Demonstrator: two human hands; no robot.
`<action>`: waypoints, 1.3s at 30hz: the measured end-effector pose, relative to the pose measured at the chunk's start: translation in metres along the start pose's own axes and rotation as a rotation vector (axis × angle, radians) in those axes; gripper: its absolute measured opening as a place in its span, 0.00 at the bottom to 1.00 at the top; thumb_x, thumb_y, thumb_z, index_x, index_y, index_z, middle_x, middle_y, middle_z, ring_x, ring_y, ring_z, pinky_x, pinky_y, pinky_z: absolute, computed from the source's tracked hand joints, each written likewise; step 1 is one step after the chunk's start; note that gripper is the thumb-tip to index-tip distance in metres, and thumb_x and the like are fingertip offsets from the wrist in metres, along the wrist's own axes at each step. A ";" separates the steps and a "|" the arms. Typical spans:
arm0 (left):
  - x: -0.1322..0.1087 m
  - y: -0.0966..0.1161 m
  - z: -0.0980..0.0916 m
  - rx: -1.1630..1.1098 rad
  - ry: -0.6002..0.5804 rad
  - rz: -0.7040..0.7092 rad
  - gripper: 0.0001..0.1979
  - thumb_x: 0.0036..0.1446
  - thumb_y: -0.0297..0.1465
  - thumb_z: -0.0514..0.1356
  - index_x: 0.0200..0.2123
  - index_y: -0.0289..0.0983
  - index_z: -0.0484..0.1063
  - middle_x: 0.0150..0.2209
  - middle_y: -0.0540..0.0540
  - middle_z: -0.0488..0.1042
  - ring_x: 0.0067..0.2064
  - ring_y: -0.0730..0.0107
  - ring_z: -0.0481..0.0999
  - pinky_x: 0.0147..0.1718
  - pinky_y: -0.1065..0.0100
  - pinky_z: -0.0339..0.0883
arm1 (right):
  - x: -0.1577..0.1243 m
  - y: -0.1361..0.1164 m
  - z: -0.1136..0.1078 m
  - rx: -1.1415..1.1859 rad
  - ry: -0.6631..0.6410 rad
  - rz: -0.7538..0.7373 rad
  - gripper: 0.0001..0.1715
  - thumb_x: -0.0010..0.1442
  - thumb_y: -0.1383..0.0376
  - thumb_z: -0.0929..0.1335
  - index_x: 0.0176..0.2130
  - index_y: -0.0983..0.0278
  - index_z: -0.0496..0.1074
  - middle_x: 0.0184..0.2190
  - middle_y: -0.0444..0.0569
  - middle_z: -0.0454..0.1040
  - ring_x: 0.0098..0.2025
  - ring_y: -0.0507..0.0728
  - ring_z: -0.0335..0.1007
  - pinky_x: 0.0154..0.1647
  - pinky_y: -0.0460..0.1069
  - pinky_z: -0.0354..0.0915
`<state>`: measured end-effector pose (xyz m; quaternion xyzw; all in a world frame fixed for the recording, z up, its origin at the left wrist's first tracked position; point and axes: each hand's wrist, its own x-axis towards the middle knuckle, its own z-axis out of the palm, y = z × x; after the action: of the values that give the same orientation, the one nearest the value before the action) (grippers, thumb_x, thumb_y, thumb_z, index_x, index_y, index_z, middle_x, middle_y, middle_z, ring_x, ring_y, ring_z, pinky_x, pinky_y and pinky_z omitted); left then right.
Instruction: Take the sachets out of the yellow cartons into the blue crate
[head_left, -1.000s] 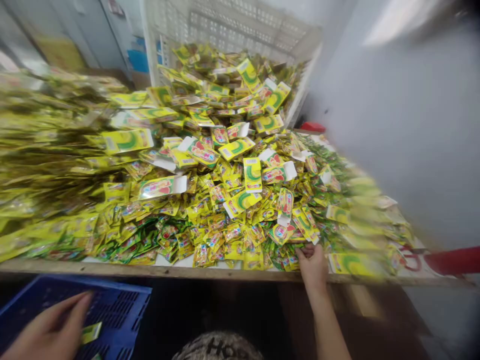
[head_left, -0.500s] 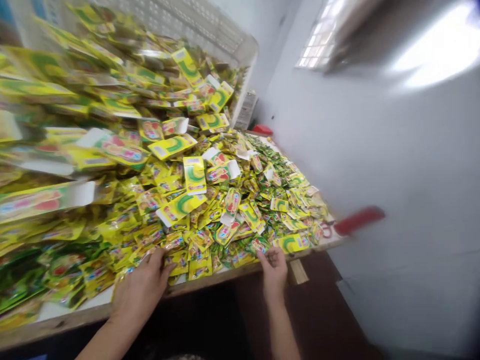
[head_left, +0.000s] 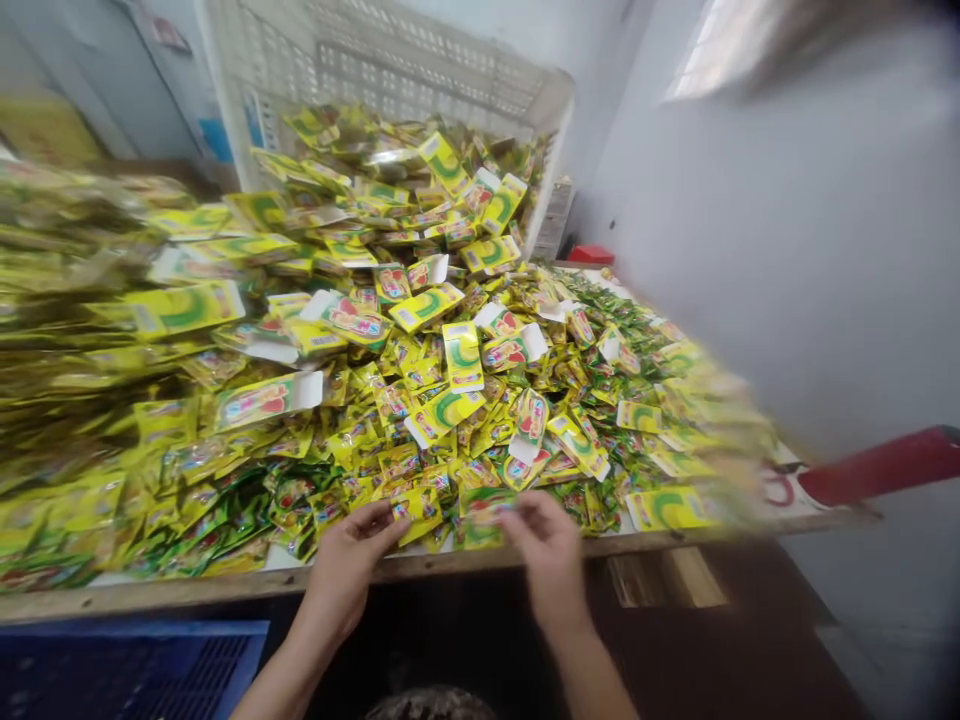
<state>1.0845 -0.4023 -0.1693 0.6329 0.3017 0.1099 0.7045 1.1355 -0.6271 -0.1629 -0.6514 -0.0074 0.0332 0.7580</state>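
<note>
Hands meet at the lower middle of the frame, over the near edge of a wooden-rimmed work table [head_left: 187, 592]. The left hand [head_left: 352, 560] pinches a small yellow foil sachet [head_left: 416, 505] between thumb and fingertips, its other fingers curled narrow. The right hand [head_left: 546, 545], just beside it, has its fingers bent down onto a blurred yellow-green sachet [head_left: 480, 522]; whether it grips that packet or only touches it I cannot tell.

Both sachets lie at the front fringe of a huge heap of yellow and green packets and flat printed cartons [head_left: 420, 340] that covers the table from the left edge to the right. Behind it, upper centre, a white perforated plastic crate [head_left: 390, 70] is piled full as well. A blue slotted plastic crate [head_left: 120, 665] sits at lower left, below the table edge, and a red handle [head_left: 885, 465] pokes in at the right.

Judging by the heap's bulk, nearly all the sorting remains; only these front packets are in hand.
</note>
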 end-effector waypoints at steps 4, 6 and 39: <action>-0.020 0.002 0.000 -0.142 -0.083 -0.094 0.25 0.43 0.40 0.72 0.44 0.34 0.74 0.40 0.45 0.76 0.40 0.68 0.74 0.38 0.72 0.68 | -0.001 0.013 0.069 0.126 -0.160 0.207 0.12 0.49 0.62 0.73 0.31 0.66 0.70 0.23 0.42 0.69 0.24 0.52 0.66 0.24 0.48 0.70; -0.026 0.002 0.001 -0.139 -0.113 -0.091 0.23 0.49 0.41 0.69 0.46 0.36 0.74 0.42 0.45 0.77 0.43 0.67 0.74 0.40 0.72 0.68 | -0.002 0.022 0.078 0.107 -0.164 0.217 0.11 0.49 0.63 0.73 0.30 0.65 0.69 0.24 0.42 0.68 0.24 0.51 0.65 0.23 0.48 0.70; 0.030 0.111 -0.027 0.932 -0.099 0.782 0.19 0.55 0.41 0.64 0.47 0.37 0.70 0.36 0.47 0.76 0.33 0.67 0.73 0.32 0.70 0.66 | -0.007 0.029 -0.016 0.387 -0.122 0.314 0.14 0.56 0.64 0.72 0.42 0.66 0.71 0.32 0.45 0.72 0.23 0.47 0.62 0.20 0.43 0.57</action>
<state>1.1179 -0.3445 -0.0723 0.9428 0.0304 0.1872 0.2743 1.1277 -0.6389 -0.1937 -0.4840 0.0546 0.1909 0.8523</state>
